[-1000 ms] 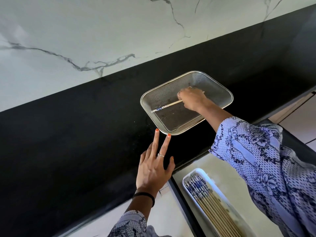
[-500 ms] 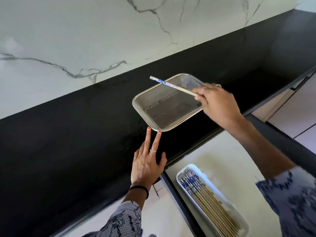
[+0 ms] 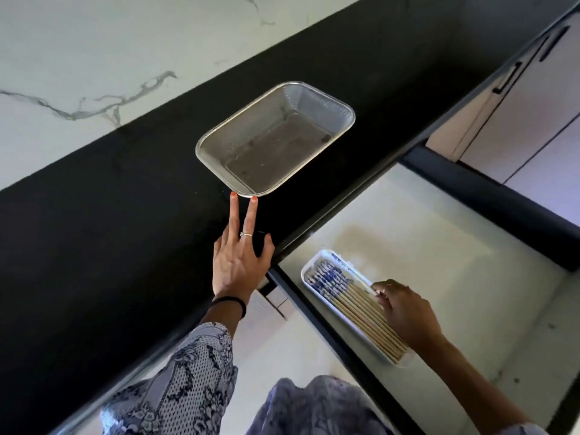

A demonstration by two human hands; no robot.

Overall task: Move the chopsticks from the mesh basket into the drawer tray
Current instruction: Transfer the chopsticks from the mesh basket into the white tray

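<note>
The metal mesh basket sits on the black counter with nothing in it. Below, in the open drawer, a narrow white tray holds several wooden chopsticks with blue patterned ends, lying side by side. My right hand is down at the tray's right side, fingertips pinched on a chopstick that lies along the bundle. My left hand rests flat on the counter, two fingers stretched out to just short of the basket's near rim.
A white marble wall rises behind the counter. The drawer's dark side wall runs along the right, with white cabinet doors and black handles beyond. My patterned sleeves fill the bottom of the view.
My right hand lifted the last chopstick out of the basket, carried it down to the drawer and brought it onto the tray's bundle. My left hand stayed on the counter.
</note>
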